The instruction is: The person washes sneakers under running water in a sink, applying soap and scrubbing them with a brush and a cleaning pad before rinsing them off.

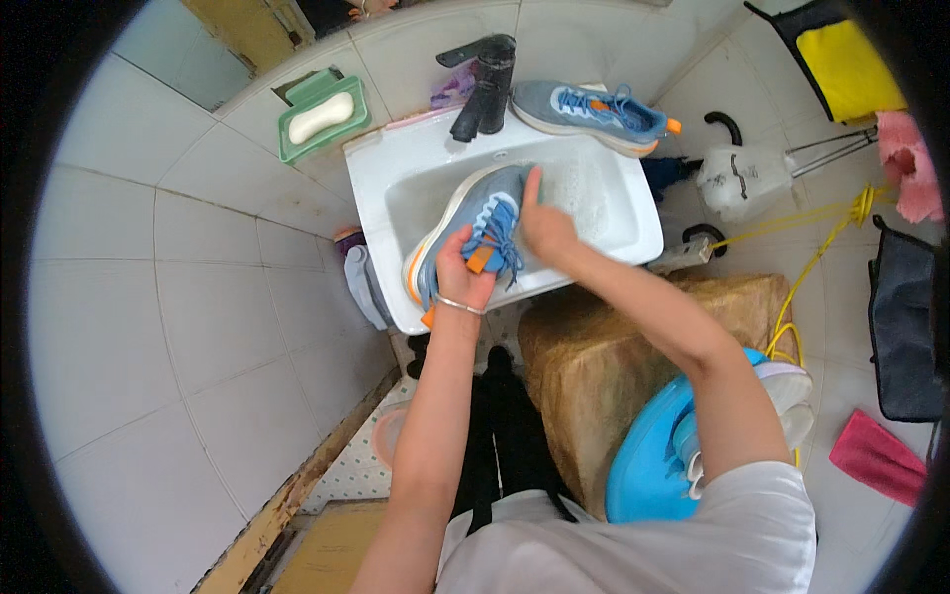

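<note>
A blue-grey sneaker [464, 204] with blue laces and orange trim is held over a white washbasin [651, 241]. My left hand [464, 269] grips it near the heel and tongue, with a bracelet at the wrist. My right hand [548, 226] is beside the toe, index finger stretched against or just over it; whether something is under the palm cannot be told. Some foam shows in the basin's right part. The matching sneaker [586, 115] lies on the basin's back right rim, next to a black faucet [493, 85].
A green soap dish [360, 119] with a white soap bar [321, 119] is on the left wall. Right of my legs stands a brown covered block [571, 371]; near it a blue basin [646, 460] holds shoes. Yellow cord [816, 260], bags and cloths hang at the right.
</note>
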